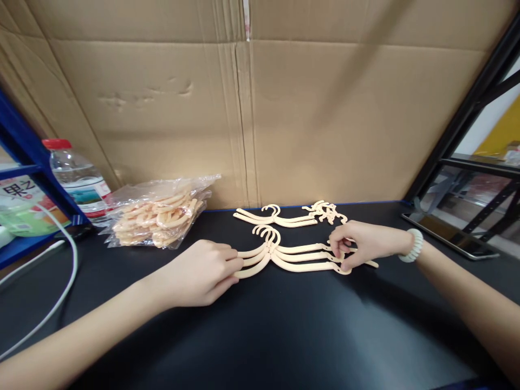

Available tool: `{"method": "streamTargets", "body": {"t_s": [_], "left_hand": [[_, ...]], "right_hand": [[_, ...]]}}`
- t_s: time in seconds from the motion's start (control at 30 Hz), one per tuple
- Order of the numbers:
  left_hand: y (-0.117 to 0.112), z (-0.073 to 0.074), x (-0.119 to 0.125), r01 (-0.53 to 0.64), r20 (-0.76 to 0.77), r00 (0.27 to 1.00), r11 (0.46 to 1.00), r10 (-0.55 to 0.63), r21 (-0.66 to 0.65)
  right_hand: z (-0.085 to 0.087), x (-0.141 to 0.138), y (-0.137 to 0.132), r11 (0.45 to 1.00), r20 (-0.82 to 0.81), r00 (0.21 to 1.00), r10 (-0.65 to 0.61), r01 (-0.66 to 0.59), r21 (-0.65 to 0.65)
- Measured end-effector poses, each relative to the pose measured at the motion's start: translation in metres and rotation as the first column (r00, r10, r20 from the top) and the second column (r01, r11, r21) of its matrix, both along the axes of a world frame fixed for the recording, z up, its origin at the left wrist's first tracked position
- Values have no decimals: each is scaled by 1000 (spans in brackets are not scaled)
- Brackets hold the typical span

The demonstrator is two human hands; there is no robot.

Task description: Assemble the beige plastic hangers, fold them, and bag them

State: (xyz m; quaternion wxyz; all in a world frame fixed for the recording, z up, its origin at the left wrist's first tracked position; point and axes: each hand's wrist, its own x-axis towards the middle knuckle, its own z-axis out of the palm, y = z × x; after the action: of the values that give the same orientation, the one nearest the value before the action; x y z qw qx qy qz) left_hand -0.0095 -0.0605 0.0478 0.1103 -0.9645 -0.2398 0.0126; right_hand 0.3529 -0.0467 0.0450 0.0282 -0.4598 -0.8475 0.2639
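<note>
Several cream plastic clothes hangers [303,267] lie side by side on the black table, their hooks bunched at the middle. My left hand [207,273] is closed around their left ends, thumb in front. At the right ends, my right hand [357,244] has its thumb and fingers bent in a pinch on a curved cream end piece [343,270]. My fingers partly cover that piece. A slim cream tip [371,264] sticks out past this hand. Behind lie further cream hangers [276,219], and small cream hook pieces [325,210] are heaped to their right.
A clear plastic bag [162,211] full of cream parts lies at the back left, near a water bottle [83,181]. A white cable [75,260] curves along the left. At the right is a flat tablet-like device [450,238]. Cardboard [345,124] walls off the back.
</note>
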Motion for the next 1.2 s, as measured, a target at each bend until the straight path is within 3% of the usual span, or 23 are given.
{"method": "streamTargets", "body": {"t_s": [0.13,0.33,0.6,0.7,0.8,0.9,1.03,1.2], "left_hand": [[8,-3,-3,-14,17,1000,999,13,42],[13,-6,-7,-2,15,1000,994,0,112],[20,-7,-11,-17,56,998,988,9,153],[23,-6,-14,-63,169,985,992,43,113],[29,-8,-20,-158,302,942,987,146,13],[38,-13,-27,-195,390,891,971,233,-136],[49,-22,-30,-185,466,829,939,308,-291],[52,-28,-29,-182,506,797,930,329,-319]], "right_hand": [[-2,-2,-1,998,-28,998,49,-50,-27],[-3,-3,1,994,46,999,8,-13,110],[-1,-1,4,992,-1,1000,11,-10,128],[-2,6,10,974,-123,990,-73,97,203],[-10,22,24,900,-220,954,-205,272,341],[-20,40,37,833,-236,931,-280,358,422],[-29,55,46,795,-199,926,-321,378,475],[-32,54,47,799,-108,955,-276,290,527]]}}
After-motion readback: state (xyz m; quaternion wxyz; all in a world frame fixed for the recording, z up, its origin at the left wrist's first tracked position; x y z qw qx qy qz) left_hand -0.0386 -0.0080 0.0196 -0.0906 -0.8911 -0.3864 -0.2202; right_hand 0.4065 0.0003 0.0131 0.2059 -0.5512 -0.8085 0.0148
